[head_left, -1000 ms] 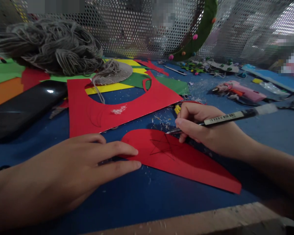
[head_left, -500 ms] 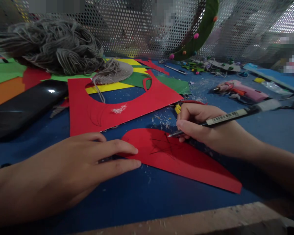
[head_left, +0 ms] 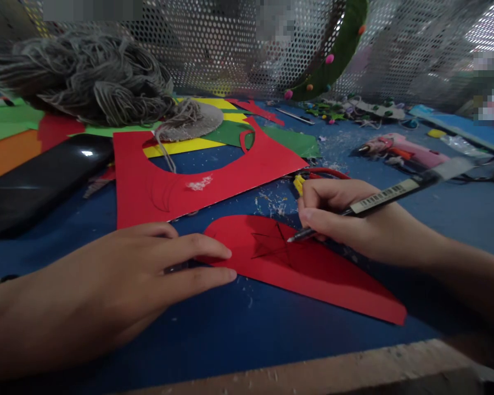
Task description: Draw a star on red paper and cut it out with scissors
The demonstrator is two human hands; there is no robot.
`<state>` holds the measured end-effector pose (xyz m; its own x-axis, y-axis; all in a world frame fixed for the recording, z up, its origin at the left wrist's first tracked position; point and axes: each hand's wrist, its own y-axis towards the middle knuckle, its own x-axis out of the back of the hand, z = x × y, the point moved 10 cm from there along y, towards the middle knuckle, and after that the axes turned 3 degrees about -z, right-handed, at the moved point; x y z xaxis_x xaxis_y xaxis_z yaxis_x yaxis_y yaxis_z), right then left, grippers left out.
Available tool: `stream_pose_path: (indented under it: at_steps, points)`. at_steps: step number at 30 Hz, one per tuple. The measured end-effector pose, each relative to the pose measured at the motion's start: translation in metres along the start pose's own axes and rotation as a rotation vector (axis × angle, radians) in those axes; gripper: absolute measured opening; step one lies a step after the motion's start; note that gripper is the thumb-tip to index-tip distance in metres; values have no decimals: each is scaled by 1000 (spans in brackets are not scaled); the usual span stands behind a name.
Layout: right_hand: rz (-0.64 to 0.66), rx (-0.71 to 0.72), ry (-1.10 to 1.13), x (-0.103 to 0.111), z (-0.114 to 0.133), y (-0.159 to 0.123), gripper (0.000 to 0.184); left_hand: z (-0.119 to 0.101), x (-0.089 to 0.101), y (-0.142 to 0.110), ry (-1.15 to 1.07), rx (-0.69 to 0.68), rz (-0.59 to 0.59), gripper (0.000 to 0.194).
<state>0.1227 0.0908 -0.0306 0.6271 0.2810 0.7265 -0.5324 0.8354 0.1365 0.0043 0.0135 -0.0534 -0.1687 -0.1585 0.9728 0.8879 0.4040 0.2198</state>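
Note:
A piece of red card (head_left: 329,280) with a rounded left end and a narrow right end lies flat on the blue table. Dark crossing pen lines on it form a star shape (head_left: 271,241). My left hand (head_left: 148,280) lies with fingers stretched out, its fingertips resting on the card's left end. In my right hand (head_left: 337,214) is a black pen (head_left: 381,198) with a barcode label, gripped between thumb and fingers. The pen's tip is at the star's right side; whether it touches the card I cannot tell.
Behind the hands lies a larger cut red card (head_left: 214,189). A black phone (head_left: 45,181) is at the left, below a heap of grey yarn (head_left: 90,77). A pink glue gun (head_left: 411,151) lies at the right. Yellow-and-red-handled pliers or cutters (head_left: 298,184) show beyond my right hand.
My right hand has shifted slightly right, and the pen tip has moved down and right along the star drawing. My left hand and the red card have stayed in place.

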Motion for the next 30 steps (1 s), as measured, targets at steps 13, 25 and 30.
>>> stream_pose_path:
  at_steps: [13, 25, 30]
  points:
    - [76, 9, 77, -5, 2, -1, 27, 1, -1, 0, -17, 24, 26, 58]
    - [187, -21, 172, -14, 5, -6, 24, 1, -1, 1, -40, 30, 23, 57]
    - [319, -66, 338, -24, 2, -9, 21, 0, 3, 1, -79, 7, -2, 52]
